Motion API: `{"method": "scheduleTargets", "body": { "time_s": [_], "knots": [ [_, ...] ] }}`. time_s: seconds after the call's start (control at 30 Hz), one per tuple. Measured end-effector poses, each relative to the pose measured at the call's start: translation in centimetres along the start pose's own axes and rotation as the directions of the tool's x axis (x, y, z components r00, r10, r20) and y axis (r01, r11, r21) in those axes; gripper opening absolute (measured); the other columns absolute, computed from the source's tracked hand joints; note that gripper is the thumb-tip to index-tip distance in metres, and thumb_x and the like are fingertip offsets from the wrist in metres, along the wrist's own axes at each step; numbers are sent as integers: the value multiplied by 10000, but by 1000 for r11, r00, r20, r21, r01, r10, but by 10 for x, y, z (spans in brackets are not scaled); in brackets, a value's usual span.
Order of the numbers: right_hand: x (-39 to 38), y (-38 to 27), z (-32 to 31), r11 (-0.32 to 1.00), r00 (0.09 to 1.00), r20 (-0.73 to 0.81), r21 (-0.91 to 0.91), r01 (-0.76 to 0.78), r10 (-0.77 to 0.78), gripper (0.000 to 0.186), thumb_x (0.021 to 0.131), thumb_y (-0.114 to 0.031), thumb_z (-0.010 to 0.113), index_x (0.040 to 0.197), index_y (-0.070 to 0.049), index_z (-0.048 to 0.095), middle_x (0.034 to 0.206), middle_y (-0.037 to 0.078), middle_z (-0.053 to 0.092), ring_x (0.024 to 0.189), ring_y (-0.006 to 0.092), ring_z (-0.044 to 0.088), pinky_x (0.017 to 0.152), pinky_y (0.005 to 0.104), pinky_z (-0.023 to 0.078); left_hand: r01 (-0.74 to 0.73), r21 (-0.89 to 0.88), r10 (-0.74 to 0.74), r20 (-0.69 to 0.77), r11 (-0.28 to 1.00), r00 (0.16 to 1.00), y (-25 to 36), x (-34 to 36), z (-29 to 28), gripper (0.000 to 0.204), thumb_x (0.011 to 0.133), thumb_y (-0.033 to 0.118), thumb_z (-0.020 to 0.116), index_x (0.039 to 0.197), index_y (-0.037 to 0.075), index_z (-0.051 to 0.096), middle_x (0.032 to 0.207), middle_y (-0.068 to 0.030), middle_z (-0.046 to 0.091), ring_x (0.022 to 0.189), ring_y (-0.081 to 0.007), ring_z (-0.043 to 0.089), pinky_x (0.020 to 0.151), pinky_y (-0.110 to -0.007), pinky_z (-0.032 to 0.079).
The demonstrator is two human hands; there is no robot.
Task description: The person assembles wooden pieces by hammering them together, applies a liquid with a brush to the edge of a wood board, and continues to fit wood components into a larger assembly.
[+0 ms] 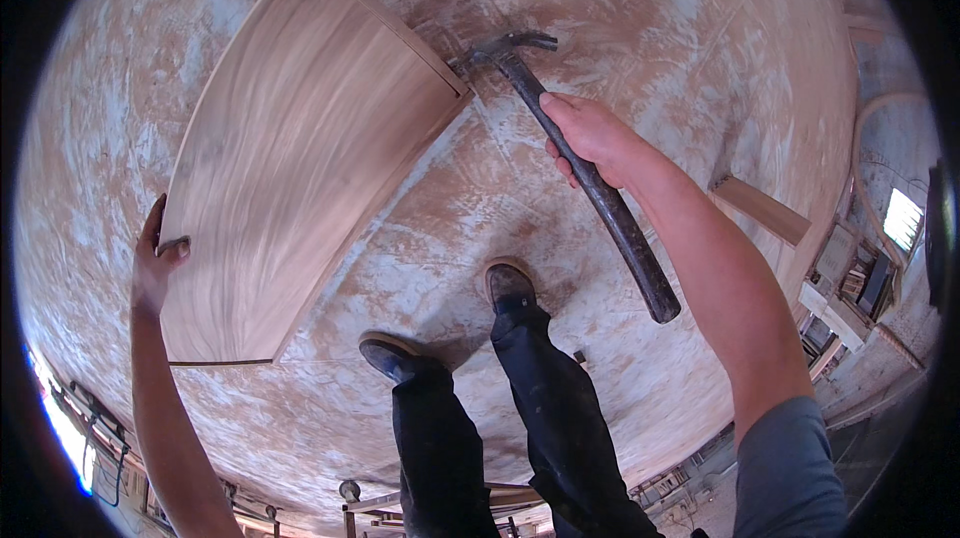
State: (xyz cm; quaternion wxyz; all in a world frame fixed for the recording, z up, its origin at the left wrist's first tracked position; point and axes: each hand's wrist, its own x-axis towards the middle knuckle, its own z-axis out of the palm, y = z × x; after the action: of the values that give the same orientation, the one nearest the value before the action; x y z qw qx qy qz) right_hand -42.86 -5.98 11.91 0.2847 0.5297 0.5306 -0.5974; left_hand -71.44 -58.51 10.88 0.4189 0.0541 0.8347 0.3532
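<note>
A claw hammer (600, 193) with a long dark handle is in my right hand (590, 138), the fingers wrapped round the handle's upper part. Its head lies close to the near-right corner of a wooden panel (300, 158), by the end of a narrow wooden strip (380, 18) that runs along the panel's far edge. Whether the head touches the strip I cannot tell. On the panel's left edge, my left hand (157, 256) grips the board, thumb on the top face and fingers over the outer side.
My shoes (510, 283) stand on the dusty, stained floor (640, 388) right of the panel. A short wooden piece (762, 210) lies beyond my right forearm. Shelving with assorted items (850, 288) lines the right side. A wooden frame (380, 508) is behind my legs.
</note>
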Motion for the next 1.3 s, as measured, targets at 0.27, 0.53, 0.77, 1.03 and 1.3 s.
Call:
{"method": "scheduleTargets", "body": {
  "time_s": [0.27, 0.53, 0.77, 1.03, 1.3],
  "knots": [
    [1, 5, 6, 999, 1000, -28, 31, 8, -7, 307, 1040, -399, 439, 1072, -103, 513, 704, 57, 532, 461, 155, 496, 388, 341, 429, -74, 90, 76, -14, 993, 997, 0, 0, 0, 942, 689, 252, 714, 1528, 44, 339, 1441, -106, 494, 1264, -207, 508, 1021, -337, 450],
    [0, 11, 10, 999, 1000, -8, 40, -1, 1, 305, 1046, -410, 424, 1063, -119, 514, 668, 41, 524, 453, 142, 490, 390, 333, 428, -69, 19, 69, -9, 997, 998, -2, -1, 1, 955, 688, 290, 744, 1518, 30, 350, 1432, -109, 500, 1238, -206, 521, 1013, -329, 446],
    [-3, 16, 16, 998, 999, -29, 57, -31, 32, 306, 1039, -434, 438, 1036, -136, 507, 677, 36, 525, 451, 133, 493, 390, 329, 435, -11, 6, 11, 46, 1000, 999, 1, -2, 0, 1015, 693, 371, 796, 1520, 12, 330, 1417, -108, 514, 1243, -205, 520, 997, -323, 446],
    [-5, 16, 16, 996, 999, -14, 73, -48, 49, 318, 1037, -431, 440, 1025, -117, 492, 684, 49, 527, 431, 153, 484, 390, 351, 427, -53, 23, 52, 48, 998, 998, 3, -2, 0, 989, 731, 363, 787, 1518, -5, 316, 1404, -121, 508, 1170, -192, 540, 967, -309, 457],
    [-6, 27, 29, 995, 997, -60, -87, 40, -45, 317, 1024, -418, 478, 930, -121, 538, 651, 24, 509, 456, 158, 493, 409, 354, 432, 28, 85, -29, 6, 996, 1000, 0, -7, 3, 818, 826, 166, 693, 1523, 1, 297, 1422, -164, 519, 1164, -224, 596, 1039, -365, 435]
  ]
}}
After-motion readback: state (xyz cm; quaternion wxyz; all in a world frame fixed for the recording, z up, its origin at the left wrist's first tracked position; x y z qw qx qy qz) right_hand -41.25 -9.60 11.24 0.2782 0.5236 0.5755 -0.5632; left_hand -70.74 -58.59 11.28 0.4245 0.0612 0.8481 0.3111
